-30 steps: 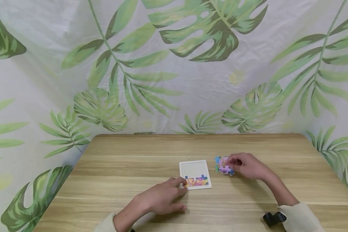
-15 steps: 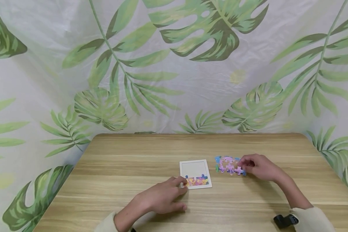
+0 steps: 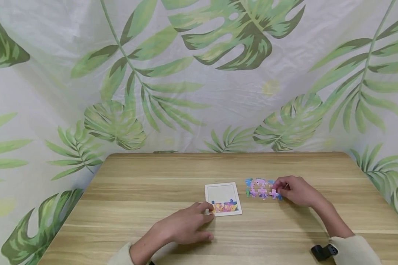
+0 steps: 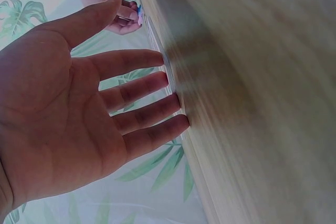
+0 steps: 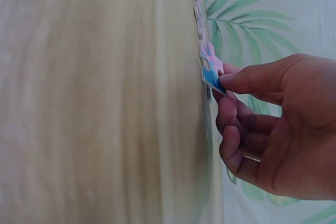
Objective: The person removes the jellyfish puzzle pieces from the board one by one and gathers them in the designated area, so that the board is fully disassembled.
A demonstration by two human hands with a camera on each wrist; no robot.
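Note:
In the head view my right hand (image 3: 296, 189) is at the right end of a group of loose jigsaw pieces (image 3: 261, 190) showing a pink creature with eyes. In the right wrist view its thumb and forefinger pinch a pink and blue jigsaw piece (image 5: 211, 66), tilted close over the table. My left hand (image 3: 189, 224) has its fingers extended, the fingertips at the lower left corner of a white puzzle tray (image 3: 219, 191). The left wrist view shows that palm (image 4: 58, 114) with straight fingers. A row of yellow and pink pieces (image 3: 227, 207) lies along the tray's near edge.
The wooden table (image 3: 146, 184) carries the tray and pieces near its middle. A leaf-printed cloth (image 3: 185, 92) hangs behind its far edge. A black device (image 3: 323, 252) is strapped at the right sleeve (image 3: 353, 250).
Over the last second my right hand has shifted right with the jigsaw piece, uncovering more of the loose pieces. In the last half second it barely moves. My left hand stays at the tray.

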